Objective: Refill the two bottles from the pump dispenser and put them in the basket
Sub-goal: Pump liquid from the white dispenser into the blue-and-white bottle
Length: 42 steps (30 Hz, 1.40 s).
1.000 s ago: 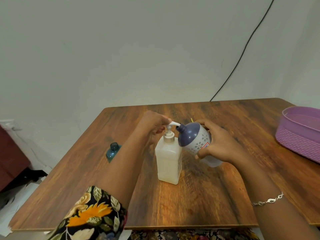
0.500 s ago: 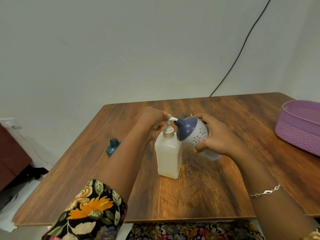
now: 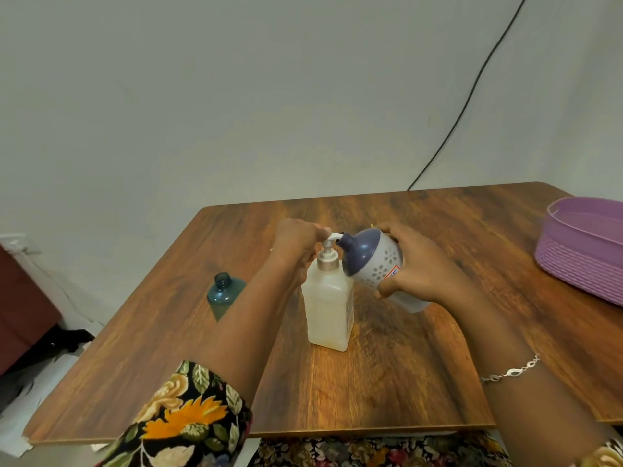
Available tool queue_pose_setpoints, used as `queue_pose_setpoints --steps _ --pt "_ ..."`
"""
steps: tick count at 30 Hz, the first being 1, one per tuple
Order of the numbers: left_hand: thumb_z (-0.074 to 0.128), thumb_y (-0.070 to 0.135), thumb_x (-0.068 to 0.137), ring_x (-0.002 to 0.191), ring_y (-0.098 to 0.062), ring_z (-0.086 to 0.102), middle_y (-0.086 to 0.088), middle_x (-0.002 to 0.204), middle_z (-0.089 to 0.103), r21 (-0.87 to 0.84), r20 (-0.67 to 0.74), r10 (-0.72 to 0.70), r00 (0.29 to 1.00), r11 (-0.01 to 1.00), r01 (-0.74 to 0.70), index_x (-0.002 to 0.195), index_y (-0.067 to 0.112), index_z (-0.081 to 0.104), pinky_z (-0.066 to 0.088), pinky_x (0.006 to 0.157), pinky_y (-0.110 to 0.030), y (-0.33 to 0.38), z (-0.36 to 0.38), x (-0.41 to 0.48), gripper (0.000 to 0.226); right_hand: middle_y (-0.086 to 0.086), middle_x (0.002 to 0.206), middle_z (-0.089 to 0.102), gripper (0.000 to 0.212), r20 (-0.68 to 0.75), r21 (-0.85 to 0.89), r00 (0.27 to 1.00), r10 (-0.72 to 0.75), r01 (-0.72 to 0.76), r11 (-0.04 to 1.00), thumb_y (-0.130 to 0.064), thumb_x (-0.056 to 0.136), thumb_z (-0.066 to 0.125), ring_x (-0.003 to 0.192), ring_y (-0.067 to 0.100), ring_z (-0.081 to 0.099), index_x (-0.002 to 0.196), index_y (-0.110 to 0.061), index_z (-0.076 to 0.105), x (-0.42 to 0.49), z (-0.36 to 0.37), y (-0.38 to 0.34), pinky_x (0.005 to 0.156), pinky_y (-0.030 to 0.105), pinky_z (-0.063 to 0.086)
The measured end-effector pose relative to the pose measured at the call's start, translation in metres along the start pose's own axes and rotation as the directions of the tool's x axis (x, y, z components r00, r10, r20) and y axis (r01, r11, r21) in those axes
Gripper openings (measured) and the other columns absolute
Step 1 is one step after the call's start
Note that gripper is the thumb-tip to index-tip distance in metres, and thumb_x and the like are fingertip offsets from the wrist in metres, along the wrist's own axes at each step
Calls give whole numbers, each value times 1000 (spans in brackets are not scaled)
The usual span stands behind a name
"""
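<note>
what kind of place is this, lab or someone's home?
Likely a home room rather than a lab: a wood-grain table against a plain wall with a loose black cable, plus a household pump dispenser and a purple basket.

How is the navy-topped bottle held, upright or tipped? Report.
Tipped: right hand holds the navy-topped bottle slanted, neck at the pump dispenser.

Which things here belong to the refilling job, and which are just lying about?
Job: translucent white plastic pump dispenser, navy-topped white flowered bottle, teal plastic bottle, purple ribbed plastic basket, left hand, right hand.
Incidental: black wall cable, brown wooden table, silver chain bracelet.
</note>
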<state>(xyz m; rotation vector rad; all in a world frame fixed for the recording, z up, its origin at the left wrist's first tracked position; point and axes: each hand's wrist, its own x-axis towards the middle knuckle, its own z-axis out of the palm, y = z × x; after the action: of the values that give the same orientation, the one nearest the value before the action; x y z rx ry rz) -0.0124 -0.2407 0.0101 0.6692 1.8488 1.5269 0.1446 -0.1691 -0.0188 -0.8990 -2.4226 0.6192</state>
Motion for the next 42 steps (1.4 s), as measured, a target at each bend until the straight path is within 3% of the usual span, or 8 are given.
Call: queue_pose_setpoints --steps 4,11,16,22,26,30,38,42 --pt "58 1 85 67 -17 47 -9 74 54 -24 -3 28 1000 999 -28 73 7 59 44 64 -27 -10 0 -1 13 -3 112 49 80 -1 10 1000 26 -26 1000 -15 55 83 99 15 48 124 -22 44 -1 5 1 71 28 42" --pt "57 1 86 57 -12 41 -7 69 50 0 -12 44 999 999 -44 76 2 59 35 52 -21 6 2 -3 10 -5 109 49 78 -3 28 1000 5 -5 1000 -16 55 82 96 14 49 123 -23 45 0 -2 -3 67 25 42" --pt "58 2 87 66 -15 47 -8 75 55 -17 8 16 1000 1000 -16 75 5 61 44 69 -29 -8 0 -2 12 -2 112 51 79 9 10 1000 21 -21 1000 -17 54 83 98 16 50 123 -22 44 0 5 3 75 32 47" --pt "57 1 87 59 -12 43 -6 68 49 17 -25 65 998 998 -64 76 4 59 37 52 -21 6 1 -4 11 -3 112 49 80 7 40 1000 11 -11 999 -16 55 83 97 15 49 124 -23 43 1 -2 0 68 25 44" --pt "57 3 87 62 -13 44 -6 69 50 33 -19 63 998 997 -63 68 8 58 39 60 -26 0 2 -2 19 -4 109 49 79 5 2 1000 5 -5 1000 -15 55 83 96 15 49 123 -22 44 1 -5 2 67 24 42" --pt "58 4 87 66 -16 47 -11 78 54 54 -28 38 999 998 -36 78 5 61 44 66 -29 -4 2 -3 9 -3 111 50 80 38 1 999 16 -16 1000 -16 53 83 98 17 50 123 -22 44 -1 -1 6 76 33 48" --pt "60 7 86 61 -15 45 -11 75 53 83 -66 76 995 994 -70 77 4 61 43 58 -24 2 1 3 9 -4 109 49 80 9 17 1000 -1 1 1000 -15 55 83 95 15 48 124 -21 44 2 -7 4 64 22 40" --pt "58 3 85 60 -15 46 -9 71 54 3 -56 50 997 999 -50 68 8 58 44 62 -28 -8 5 0 18 -1 113 49 81 22 -16 1000 -5 5 1000 -16 56 83 100 16 48 126 -21 43 0 -1 4 74 30 44"
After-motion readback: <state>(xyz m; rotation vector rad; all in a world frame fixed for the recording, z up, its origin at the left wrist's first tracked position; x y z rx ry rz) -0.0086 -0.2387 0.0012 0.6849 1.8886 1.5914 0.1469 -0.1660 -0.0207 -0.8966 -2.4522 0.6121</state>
